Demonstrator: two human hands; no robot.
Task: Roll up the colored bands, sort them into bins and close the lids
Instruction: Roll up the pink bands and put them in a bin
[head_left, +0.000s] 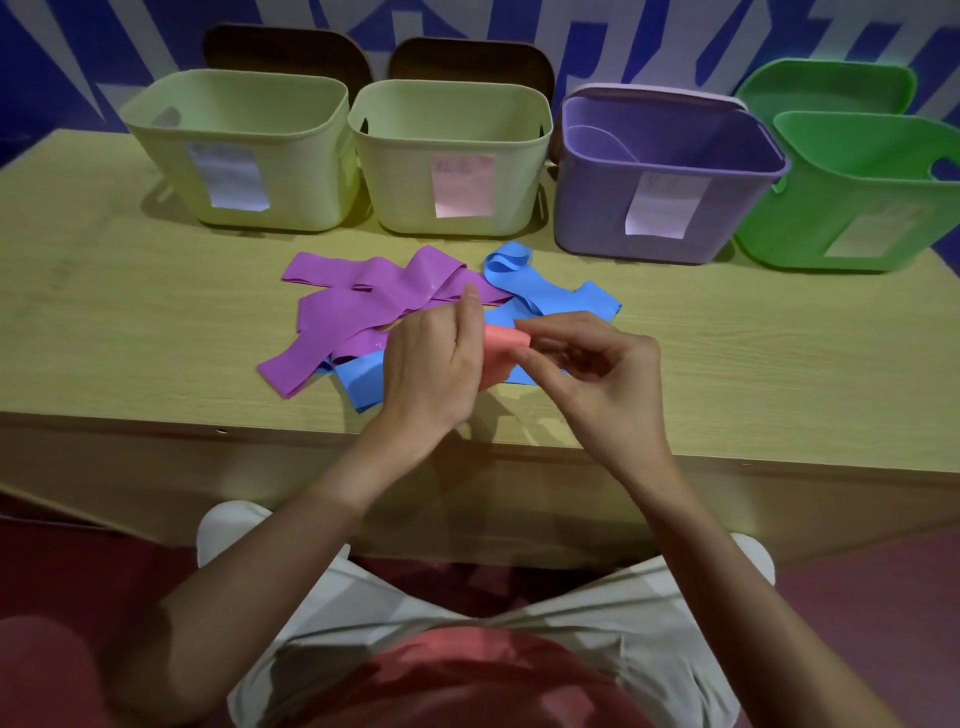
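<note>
Pink band (501, 349): a partly rolled strip, held between my two hands just above the near part of the worktop (135, 332).
Left hand (434, 364): fingers curled round the pink band's left side.
Right hand (592, 364): thumb and fingertips pinching the rolled end.
Around: purple bands (358, 306) lie loose on the worktop just beyond my left hand, and blue bands (540, 291) overlap them to the right, partly under my hands.
Bins: two pale yellow-green bins (244, 150) (452, 156), a purple bin (670, 176) and a green bin (857, 192) stand open in a row at the back, each with a paper label.
Contents: the purple bin holds something curved and purple; I cannot tell for the others.
Lids: dark ones stand behind the pale bins.
</note>
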